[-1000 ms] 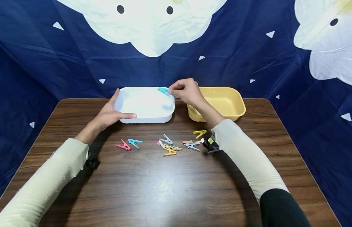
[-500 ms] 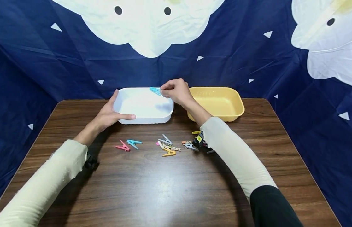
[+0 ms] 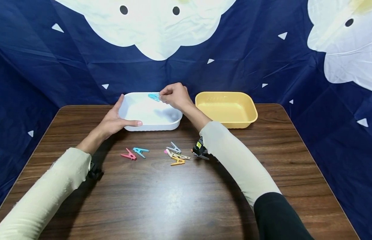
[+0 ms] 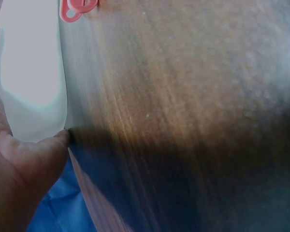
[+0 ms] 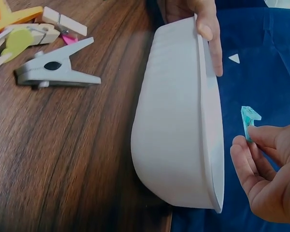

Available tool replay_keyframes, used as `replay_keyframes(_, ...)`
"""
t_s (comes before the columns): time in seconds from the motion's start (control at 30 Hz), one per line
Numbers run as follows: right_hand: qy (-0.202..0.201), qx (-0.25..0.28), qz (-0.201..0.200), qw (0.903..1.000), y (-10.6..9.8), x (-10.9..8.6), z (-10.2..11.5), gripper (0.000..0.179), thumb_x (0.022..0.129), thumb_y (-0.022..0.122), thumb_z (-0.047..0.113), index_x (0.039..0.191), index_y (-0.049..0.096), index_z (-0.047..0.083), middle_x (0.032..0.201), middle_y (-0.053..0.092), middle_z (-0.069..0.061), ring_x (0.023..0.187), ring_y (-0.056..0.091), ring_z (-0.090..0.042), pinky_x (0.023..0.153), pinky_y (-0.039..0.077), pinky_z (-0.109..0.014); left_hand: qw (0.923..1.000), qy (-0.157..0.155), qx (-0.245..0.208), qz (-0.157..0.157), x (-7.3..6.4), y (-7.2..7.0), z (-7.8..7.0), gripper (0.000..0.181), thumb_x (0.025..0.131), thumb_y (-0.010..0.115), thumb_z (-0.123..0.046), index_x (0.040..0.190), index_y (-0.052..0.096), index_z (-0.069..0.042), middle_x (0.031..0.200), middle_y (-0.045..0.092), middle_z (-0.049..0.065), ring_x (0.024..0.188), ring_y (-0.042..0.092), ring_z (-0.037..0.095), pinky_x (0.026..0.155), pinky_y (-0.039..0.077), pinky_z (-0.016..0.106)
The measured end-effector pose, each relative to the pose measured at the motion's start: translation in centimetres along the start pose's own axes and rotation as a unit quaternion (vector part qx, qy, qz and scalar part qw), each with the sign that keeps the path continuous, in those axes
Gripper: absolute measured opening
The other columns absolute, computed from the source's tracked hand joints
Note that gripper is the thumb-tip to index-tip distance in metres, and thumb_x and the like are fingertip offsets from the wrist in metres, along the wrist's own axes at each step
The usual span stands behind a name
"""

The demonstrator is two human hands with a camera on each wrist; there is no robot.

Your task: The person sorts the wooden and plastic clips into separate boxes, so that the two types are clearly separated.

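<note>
A light blue clothespin (image 3: 154,97) is pinched between the thumb and fingers of my right hand (image 3: 175,95), above the right part of a white plastic tub (image 3: 153,127). In the right wrist view the clothespin (image 5: 249,121) stands out past the fingertips, beyond the tub's rim. My left hand (image 3: 112,120) grips the left end of the tub, its thumb along the front rim and its fingers along the left side. Seen from the left wrist, the thumb (image 4: 55,140) touches the tub's edge.
A yellow tub (image 3: 226,125) stands at the right. On the wooden table in front lie a red clothespin (image 3: 129,154), another blue one (image 3: 140,151) and a cluster including an orange clothespin (image 3: 177,161) and a grey one (image 5: 58,67). A navy curtain (image 3: 156,75) hangs behind.
My right hand has moved left with the blue clothespin, from the white tub's right edge to farther over the tub. The left hand keeps its hold on the tub.
</note>
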State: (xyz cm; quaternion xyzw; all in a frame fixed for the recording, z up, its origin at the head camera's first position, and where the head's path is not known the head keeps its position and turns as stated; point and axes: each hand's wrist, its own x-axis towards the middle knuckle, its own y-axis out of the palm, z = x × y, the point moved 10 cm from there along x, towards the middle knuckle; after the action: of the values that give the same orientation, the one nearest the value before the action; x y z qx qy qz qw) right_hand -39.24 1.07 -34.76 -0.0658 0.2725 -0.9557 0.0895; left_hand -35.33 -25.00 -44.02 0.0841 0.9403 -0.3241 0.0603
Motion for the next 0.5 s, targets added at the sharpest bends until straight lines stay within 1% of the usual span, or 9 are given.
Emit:
replay_keyframes(0.13,0.009,-0.002,0.0,1.0,0.44,0.22,0.19,0.008,0.103,0.085,0.015,0.106,0.089,0.01,0.103,0.087,-0.007,0.087,0.081,-0.016,0.075,0.062,-0.024,1.0,0.001,-0.001,0.002,0.13,0.0,-0.03,0.154,0.084,0.101,-0.05,0.178,-0.021,-0.036,0.191,-0.013,0.004,0.179,-0.005,0.036,0.144,0.007,0.065)
replay_keyframes(0.33,0.031,-0.009,0.013,0.9994,0.74,0.17,-0.03,0.013,0.102,0.088,0.021,0.111,0.089,0.013,0.106,0.086,-0.004,0.091,0.081,-0.016,0.076,0.06,-0.025,1.0,-0.001,-0.001,0.004,0.25,0.0,0.04,0.154,0.086,0.1,-0.046,0.177,-0.023,-0.035,0.19,-0.013,0.006,0.179,-0.005,0.036,0.144,0.007,0.064)
replay_keyframes(0.5,0.027,-0.006,0.014,0.9995,0.25,-0.26,-0.33,0.013,0.102,0.088,0.021,0.111,0.088,0.012,0.105,0.086,-0.004,0.095,0.083,-0.02,0.075,0.059,-0.025,1.0,0.001,-0.005,0.007,0.22,0.04,-0.11,0.153,0.086,0.1,-0.044,0.177,-0.023,-0.035,0.19,-0.013,0.008,0.179,-0.005,0.036,0.144,0.007,0.064)
